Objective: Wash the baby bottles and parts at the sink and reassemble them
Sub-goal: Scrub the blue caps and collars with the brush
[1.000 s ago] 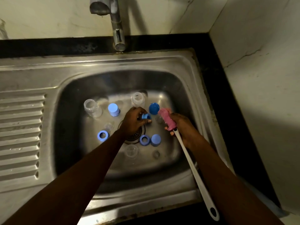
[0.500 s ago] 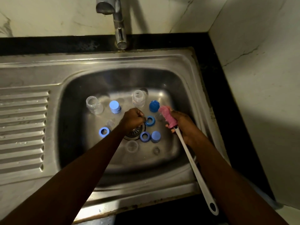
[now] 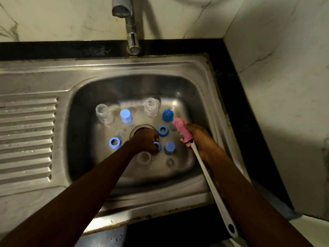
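Two clear bottles [image 3: 104, 114] [image 3: 151, 106] stand at the back of the sink basin [image 3: 83, 132]. Around the drain lie blue caps [image 3: 126, 115] [image 3: 167, 115] [image 3: 169, 147], blue rings [image 3: 162, 131] [image 3: 114, 142] and clear nipples [image 3: 143, 157] [image 3: 170, 162] [image 3: 121, 133]. My left hand [image 3: 145, 139] covers the drain, its fingers curled around a third blue ring [image 3: 157, 146] on the basin floor. My right hand [image 3: 199, 139] grips a bottle brush by its pink sponge head [image 3: 181, 130]; the white handle [image 3: 213, 189] runs back over the front rim.
The faucet [image 3: 130, 24] stands behind the basin at centre, with no water running. A ribbed steel drainboard [image 3: 26, 139] lies to the left. A black counter edge [image 3: 231, 86] and marble walls close in the back and right.
My left hand let go of the blue ring it held right of the drain and came nearer, closing on another blue ring. My right hand with the brush barely moved.
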`<state>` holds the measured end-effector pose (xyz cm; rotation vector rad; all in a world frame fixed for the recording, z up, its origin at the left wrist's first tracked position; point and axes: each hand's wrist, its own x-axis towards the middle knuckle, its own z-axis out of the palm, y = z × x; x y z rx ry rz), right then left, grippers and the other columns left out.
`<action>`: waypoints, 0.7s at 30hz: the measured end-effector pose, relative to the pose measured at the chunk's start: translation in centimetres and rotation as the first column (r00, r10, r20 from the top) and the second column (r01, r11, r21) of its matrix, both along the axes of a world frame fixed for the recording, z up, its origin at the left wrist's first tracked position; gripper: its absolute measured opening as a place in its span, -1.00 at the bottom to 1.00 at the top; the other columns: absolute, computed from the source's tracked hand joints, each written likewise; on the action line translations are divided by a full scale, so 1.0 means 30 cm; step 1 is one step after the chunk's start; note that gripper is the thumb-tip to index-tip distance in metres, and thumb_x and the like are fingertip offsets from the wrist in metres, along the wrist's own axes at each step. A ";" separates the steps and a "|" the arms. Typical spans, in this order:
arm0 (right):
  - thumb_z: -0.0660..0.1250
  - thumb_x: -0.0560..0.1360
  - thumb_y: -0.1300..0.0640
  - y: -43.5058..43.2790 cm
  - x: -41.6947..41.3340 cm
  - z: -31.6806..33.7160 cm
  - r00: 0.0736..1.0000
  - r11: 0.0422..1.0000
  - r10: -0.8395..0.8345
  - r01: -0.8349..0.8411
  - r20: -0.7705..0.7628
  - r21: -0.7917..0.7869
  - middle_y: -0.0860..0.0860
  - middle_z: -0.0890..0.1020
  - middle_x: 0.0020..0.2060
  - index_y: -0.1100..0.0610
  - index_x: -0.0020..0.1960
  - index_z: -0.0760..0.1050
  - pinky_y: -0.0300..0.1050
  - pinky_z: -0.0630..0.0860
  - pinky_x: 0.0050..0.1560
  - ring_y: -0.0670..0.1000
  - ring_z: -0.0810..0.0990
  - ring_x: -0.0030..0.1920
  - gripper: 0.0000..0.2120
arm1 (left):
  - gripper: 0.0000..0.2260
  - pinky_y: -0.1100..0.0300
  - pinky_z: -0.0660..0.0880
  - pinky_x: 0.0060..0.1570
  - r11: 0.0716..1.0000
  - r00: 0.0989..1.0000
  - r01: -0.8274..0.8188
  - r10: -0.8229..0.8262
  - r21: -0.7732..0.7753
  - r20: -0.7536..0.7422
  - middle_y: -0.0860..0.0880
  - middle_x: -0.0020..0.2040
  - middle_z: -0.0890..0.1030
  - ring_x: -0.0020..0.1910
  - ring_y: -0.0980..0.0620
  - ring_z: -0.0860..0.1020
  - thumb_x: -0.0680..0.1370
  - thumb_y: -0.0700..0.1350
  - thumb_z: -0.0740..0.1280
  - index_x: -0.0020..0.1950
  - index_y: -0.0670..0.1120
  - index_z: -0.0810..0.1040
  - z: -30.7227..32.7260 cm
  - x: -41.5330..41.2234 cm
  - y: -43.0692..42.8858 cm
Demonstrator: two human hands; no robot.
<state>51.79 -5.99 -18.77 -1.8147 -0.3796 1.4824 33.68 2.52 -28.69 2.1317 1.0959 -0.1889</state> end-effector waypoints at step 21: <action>0.39 0.54 0.05 -0.020 -0.204 0.169 0.952 0.942 0.211 -0.259 0.223 0.211 0.13 0.60 -0.24 0.21 0.02 0.56 -0.25 0.38 -0.51 -0.02 0.52 -0.39 -0.78 | -0.81 0.23 0.63 -0.11 0.428 0.353 -0.250 0.876 -0.869 0.330 -0.09 -0.07 0.71 -0.10 0.00 0.68 0.60 -0.31 0.24 0.10 -0.18 0.63 0.393 -0.134 -0.122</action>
